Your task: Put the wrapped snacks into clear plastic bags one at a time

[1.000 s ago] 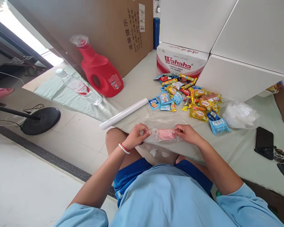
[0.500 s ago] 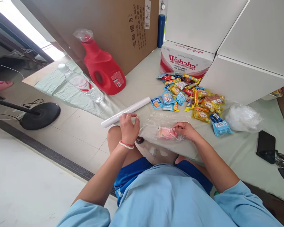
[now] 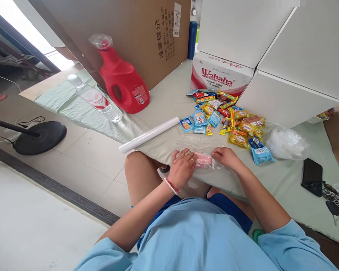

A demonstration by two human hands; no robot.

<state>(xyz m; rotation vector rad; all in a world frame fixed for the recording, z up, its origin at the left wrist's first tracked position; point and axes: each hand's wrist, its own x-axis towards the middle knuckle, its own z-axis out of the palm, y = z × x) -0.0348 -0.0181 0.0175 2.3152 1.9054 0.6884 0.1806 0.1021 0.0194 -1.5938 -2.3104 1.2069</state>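
A pink packet (image 3: 203,160) lies inside a clear plastic bag (image 3: 186,141) at the table's near edge. My left hand (image 3: 183,165) rests with fingers stretched out over the left part of the bag, its fingertips at the packet's left end. On the other side, my right hand (image 3: 226,157) is closed in a pinch on the bag, just right of the packet. Behind them sits a pile of snack packets (image 3: 240,138) in yellow, blue and red wrappers. To the left, a white roll (image 3: 149,134) lies slanting across the table edge.
A red detergent bottle (image 3: 125,81) and a clear water bottle (image 3: 97,101) stand at the back left, near a large cardboard box (image 3: 130,34). Behind the snacks is a Wahaha carton (image 3: 217,75). Bundled clear bags (image 3: 288,143), a black phone (image 3: 312,177) and keys (image 3: 333,197) lie right.
My left hand has moved right, from above the white roll's near side down onto the bag. The right hand has shifted slightly right, still pinching the bag.
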